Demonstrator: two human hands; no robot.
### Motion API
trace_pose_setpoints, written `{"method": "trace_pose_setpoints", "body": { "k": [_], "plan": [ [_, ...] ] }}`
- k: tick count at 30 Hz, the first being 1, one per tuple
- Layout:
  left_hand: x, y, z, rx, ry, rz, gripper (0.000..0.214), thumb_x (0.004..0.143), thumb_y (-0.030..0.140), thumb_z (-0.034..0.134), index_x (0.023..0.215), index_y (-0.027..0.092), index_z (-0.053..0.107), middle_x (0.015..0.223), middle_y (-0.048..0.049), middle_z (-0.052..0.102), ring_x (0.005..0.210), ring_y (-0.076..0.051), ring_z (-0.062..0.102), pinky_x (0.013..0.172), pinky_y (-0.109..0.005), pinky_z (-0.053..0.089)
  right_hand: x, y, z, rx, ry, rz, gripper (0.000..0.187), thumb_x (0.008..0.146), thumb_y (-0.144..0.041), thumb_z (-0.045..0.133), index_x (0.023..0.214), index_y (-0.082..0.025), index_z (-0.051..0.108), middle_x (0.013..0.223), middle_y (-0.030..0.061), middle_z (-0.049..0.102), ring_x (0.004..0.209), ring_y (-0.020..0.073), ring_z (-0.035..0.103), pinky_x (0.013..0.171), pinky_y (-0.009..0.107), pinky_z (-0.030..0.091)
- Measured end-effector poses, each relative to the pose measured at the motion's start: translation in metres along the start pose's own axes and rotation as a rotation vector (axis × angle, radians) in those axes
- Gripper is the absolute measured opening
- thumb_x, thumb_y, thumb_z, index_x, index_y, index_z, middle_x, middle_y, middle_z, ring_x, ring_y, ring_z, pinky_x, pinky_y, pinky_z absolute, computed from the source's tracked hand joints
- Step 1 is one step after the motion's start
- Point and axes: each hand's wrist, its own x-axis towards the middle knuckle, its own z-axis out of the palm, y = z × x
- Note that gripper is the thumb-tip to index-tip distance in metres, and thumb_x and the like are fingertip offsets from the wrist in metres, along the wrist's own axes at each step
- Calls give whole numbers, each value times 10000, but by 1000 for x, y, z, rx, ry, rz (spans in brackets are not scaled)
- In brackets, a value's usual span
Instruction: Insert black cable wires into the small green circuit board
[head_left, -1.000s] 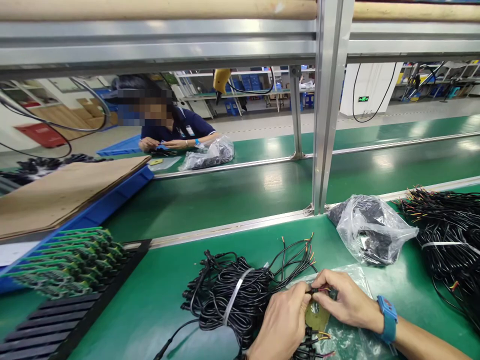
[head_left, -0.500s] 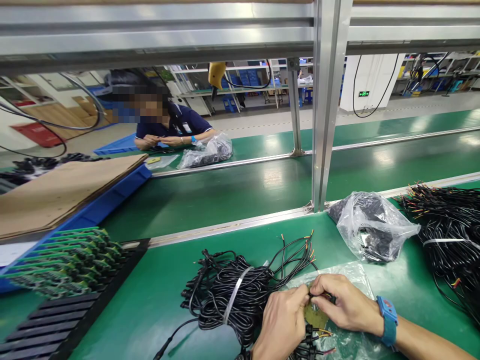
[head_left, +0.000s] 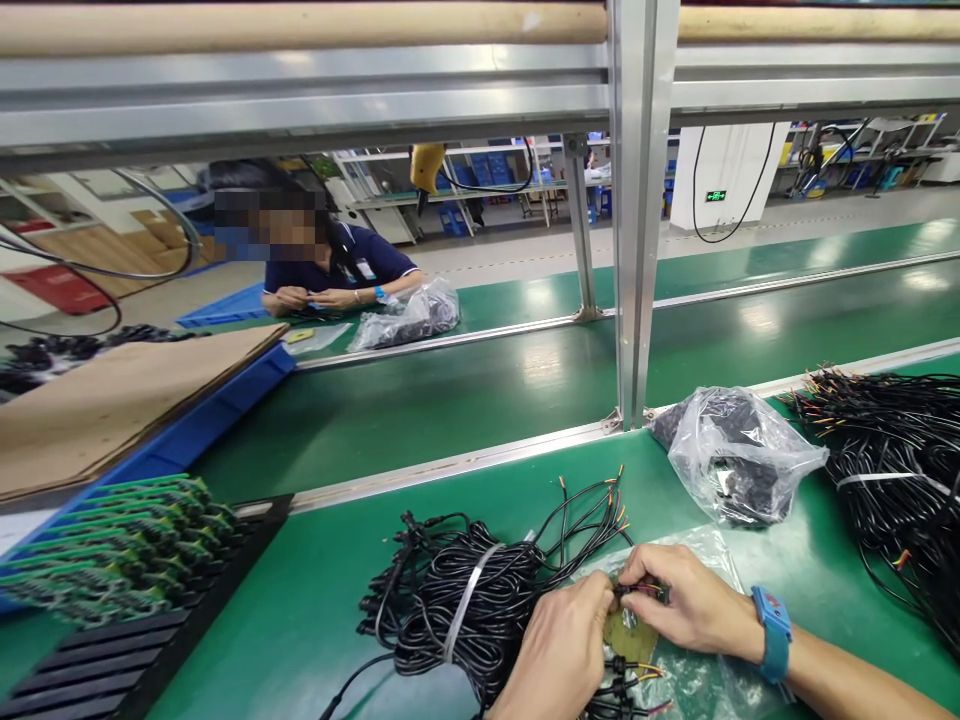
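Note:
Near the bottom right, my left hand [head_left: 559,645] and my right hand [head_left: 686,600] meet with their fingertips close together. Between them is a thin black cable [head_left: 652,592] with a few coloured wires at its end; both hands pinch it, though the fingers hide part of it. Under the fingertips lies a yellowish flat piece [head_left: 628,645] on a clear plastic bag [head_left: 705,690]. Several short black cable ends [head_left: 621,690] with bare coloured wires are beside my left hand. To its left rests a coiled bundle of black cables [head_left: 461,600] tied with a pale band.
A clear bag of black parts [head_left: 739,455] and a larger cable bundle [head_left: 892,480] stand at right. Green circuit boards [head_left: 142,540] sit in a black slotted rack [head_left: 112,650] at left. A metal post [head_left: 637,250] rises ahead. Across the belt sits a person [head_left: 337,265].
The view has tilted and shifted slightly, so the scene sits a little lower. My hands keep nearly the same pose, and more of the coloured wires shows by my right fingers.

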Motion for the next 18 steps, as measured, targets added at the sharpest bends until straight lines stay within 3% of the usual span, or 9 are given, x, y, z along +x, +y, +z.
{"method": "trace_pose_setpoints", "body": {
  "k": [9, 12, 15, 17, 18],
  "plan": [
    [0, -2, 8, -1, 117, 62, 226, 876, 58, 338, 719, 212, 389, 582, 27, 509, 493, -135, 479, 515, -309, 247, -1, 1, 10, 89, -14, -7, 42, 916, -195, 601, 882, -177, 618, 806, 8, 670, 694, 112, 581, 648, 230, 412],
    [0, 0, 8, 11, 127, 65, 231, 889, 67, 342, 715, 211, 392, 580, 25, 505, 493, -136, 476, 512, -313, 240, 0, -1, 11, 89, -31, 4, 50, 926, -201, 595, 896, -174, 623, 811, 13, 683, 692, 114, 588, 648, 234, 423],
    [0, 2, 5, -32, 118, 68, 251, 939, 97, 341, 727, 206, 418, 598, 27, 522, 503, -129, 488, 513, -306, 254, 2, -7, -5, 67, -38, -31, 125, 896, -259, 690, 982, -176, 654, 857, 19, 690, 719, 121, 597, 656, 233, 446],
    [0, 3, 2, -84, 109, 62, 265, 976, 121, 338, 754, 202, 457, 632, 27, 557, 537, -123, 524, 530, -290, 288, 5, -11, -28, 29, 25, -58, 255, 864, -324, 758, 1046, -173, 663, 884, 24, 694, 733, 125, 607, 658, 232, 457],
    [0, 3, 1, -109, 102, 54, 272, 994, 134, 339, 769, 201, 477, 651, 27, 575, 560, -120, 544, 545, -281, 308, 6, -12, -42, -18, 86, -67, 227, 883, -343, 742, 1006, -169, 665, 852, 19, 689, 717, 123, 604, 648, 232, 446]
  ]
}}
